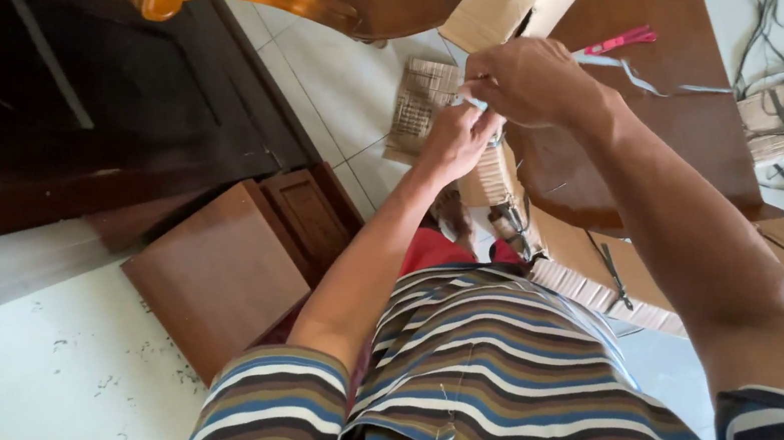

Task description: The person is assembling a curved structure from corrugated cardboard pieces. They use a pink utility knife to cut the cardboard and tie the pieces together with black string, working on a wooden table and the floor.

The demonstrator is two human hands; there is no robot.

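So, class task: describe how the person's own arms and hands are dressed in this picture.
Both arms are bare from the short sleeves down. The left hand and right hand wear no gloves; no rings or watch show. The striped shirt has horizontal bands of blue, brown, olive and white, with matching sleeves.

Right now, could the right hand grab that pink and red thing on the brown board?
Probably yes. The right hand is close to the pink and red tool on the brown board, and nothing lies between them. But its fingers seem busy pinching a pale strip with the left hand.
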